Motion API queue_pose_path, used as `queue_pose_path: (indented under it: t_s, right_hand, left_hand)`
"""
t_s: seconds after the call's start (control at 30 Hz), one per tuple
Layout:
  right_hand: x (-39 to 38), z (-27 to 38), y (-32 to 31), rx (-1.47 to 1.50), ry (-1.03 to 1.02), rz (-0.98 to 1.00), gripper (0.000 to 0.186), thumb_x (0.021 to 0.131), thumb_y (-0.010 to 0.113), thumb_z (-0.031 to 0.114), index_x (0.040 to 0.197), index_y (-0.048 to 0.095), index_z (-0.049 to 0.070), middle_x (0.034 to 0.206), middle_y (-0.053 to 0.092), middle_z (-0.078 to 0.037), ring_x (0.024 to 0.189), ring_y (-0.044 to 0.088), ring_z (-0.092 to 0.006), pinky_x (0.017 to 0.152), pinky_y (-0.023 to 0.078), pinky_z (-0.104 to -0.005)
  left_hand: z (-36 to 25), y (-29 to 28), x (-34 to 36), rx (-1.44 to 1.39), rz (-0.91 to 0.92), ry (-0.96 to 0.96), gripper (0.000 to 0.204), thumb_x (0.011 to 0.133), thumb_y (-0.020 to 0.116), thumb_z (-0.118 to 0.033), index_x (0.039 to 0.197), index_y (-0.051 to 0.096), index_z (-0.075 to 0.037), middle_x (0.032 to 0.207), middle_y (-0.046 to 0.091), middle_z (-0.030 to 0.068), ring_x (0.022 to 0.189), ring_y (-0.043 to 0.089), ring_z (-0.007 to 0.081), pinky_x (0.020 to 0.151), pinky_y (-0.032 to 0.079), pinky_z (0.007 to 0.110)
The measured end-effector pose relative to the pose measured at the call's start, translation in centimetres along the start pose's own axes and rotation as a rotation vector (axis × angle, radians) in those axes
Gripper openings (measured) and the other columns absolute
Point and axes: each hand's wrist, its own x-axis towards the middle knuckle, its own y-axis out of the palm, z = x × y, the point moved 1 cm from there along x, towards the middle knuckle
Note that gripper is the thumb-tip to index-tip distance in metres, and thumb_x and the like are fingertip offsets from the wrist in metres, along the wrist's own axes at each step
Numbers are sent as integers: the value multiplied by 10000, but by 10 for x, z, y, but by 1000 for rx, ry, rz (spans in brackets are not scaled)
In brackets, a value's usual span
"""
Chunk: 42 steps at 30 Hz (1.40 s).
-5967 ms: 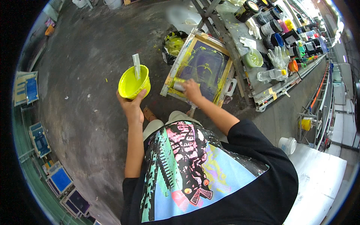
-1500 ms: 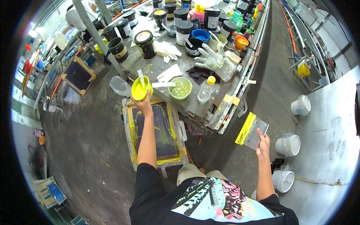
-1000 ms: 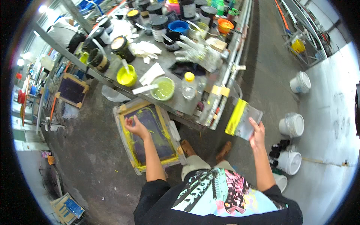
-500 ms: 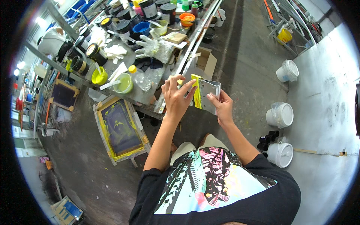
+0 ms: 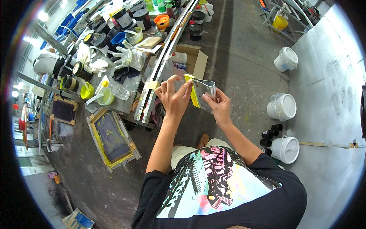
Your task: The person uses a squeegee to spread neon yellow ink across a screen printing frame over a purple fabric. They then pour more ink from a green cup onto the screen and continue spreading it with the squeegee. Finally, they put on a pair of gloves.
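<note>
Out in front of me my right hand (image 5: 219, 108) grips a squeegee (image 5: 204, 89) with a flat grey metal body. Its thumb lies on the near face and the fingers go behind. Yellow ink coats the squeegee's left edge. My left hand (image 5: 173, 97) has its index finger and thumb together at the upper end of that yellow edge, while its other fingers are bent and spread. Whether anything small sits between those fingertips is hidden.
A cluttered worktable (image 5: 129, 105) at the left carries ink jars, a stained glove (image 5: 131, 57) and a clear bottle (image 5: 119, 91). Below it leans a yellow-stained screen frame (image 5: 92, 128). A cardboard box (image 5: 200, 65) is beyond my hands. White buckets (image 5: 286, 107) line the right wall.
My view has shifted, so table and frame appear farther left. Both hands and the squeegee sit slightly farther left in the picture. The left thumb and index finger have come together at the yellow edge.
</note>
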Motion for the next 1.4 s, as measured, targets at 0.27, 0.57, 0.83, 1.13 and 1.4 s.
queue_pose_path:
  t_s: [0.27, 0.57, 0.83, 1.13, 1.4]
  right_hand:
    - [-2, -2, 2, 40, 48, 10, 290, 900, 791, 78, 1173, 717, 14, 941, 676, 51, 813, 573, -14, 754, 486, -207]
    - [18, -86, 68, 307, 369, 97, 400, 903, 776, 80, 1248, 586, 10, 1114, 681, -52, 1007, 646, -134, 917, 517, -314]
    - [20, -181, 207, 217, 440, 228, 573, 852, 852, 174, 1299, 534, 5, 1180, 669, -109, 1071, 650, -201, 915, 529, -370]
    - [57, -198, 200, -42, 428, 221, 761, 815, 898, 273, 1381, 460, 14, 1148, 657, -96, 1009, 646, -186, 831, 522, -334]
    - [109, -183, 187, -363, -104, 57, 440, 801, 819, 66, 1208, 655, 42, 1025, 608, -44, 952, 615, -148, 834, 538, -312]
  left_hand:
    - [-2, -5, 0, 62, -36, -60, 218, 673, 880, -172, 857, 778, -233, 1093, 606, -35, 988, 549, 190, 839, 314, 393]
    - [87, -117, -118, -172, -81, -515, 47, 946, 712, -50, 953, 679, -18, 920, 607, 74, 750, 524, 164, 643, 418, 292]
    - [89, -196, -426, -39, 35, -1359, 114, 965, 687, -109, 981, 688, 5, 851, 670, 32, 771, 595, 117, 718, 497, 284]
    - [122, -242, -601, 3, -147, -2111, 83, 927, 672, -83, 916, 710, -10, 738, 675, 60, 570, 585, 135, 507, 480, 292]
    - [158, -238, -576, -175, -319, -2154, 85, 996, 582, -165, 1061, 579, -109, 794, 669, 55, 522, 551, 140, 426, 358, 287]
